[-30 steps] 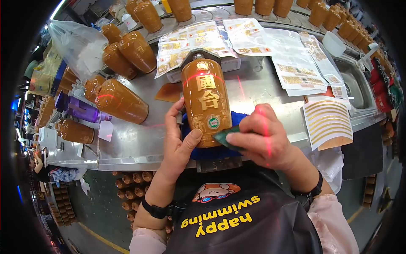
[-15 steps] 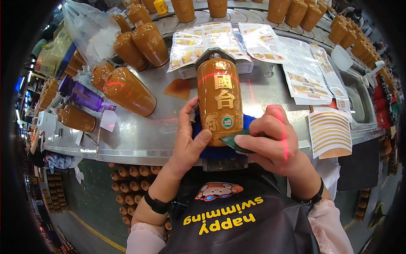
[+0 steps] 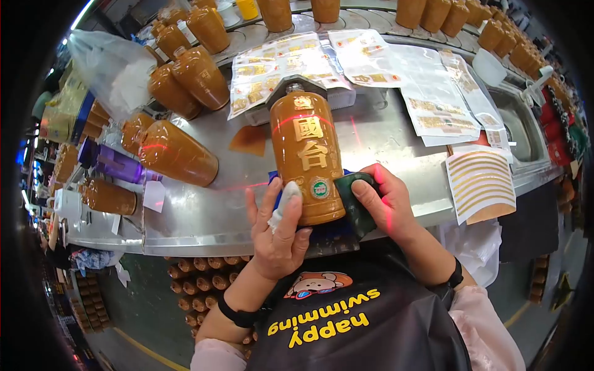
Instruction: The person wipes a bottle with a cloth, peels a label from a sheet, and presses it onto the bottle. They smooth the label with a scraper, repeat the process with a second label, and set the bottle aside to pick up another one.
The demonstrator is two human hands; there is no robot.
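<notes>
A brown ceramic bottle with gold characters lies neck-away on a blue pad on the steel bench. My left hand is at its lower left side, fingers spread, a white-taped finger resting against the bottle. My right hand presses a dark green pad against the bottle's lower right side. A red laser line crosses the bottle's shoulder and my right hand.
Several brown bottles lie at the left beside a purple bottle and a plastic bag. Gold label sheets cover the back; a sheet of gold strips and a sink lie right.
My left hand let go of the bottle's side, slid down and spread its fingers. My right hand moved up and in, pressing the green pad onto the bottle's right side.
</notes>
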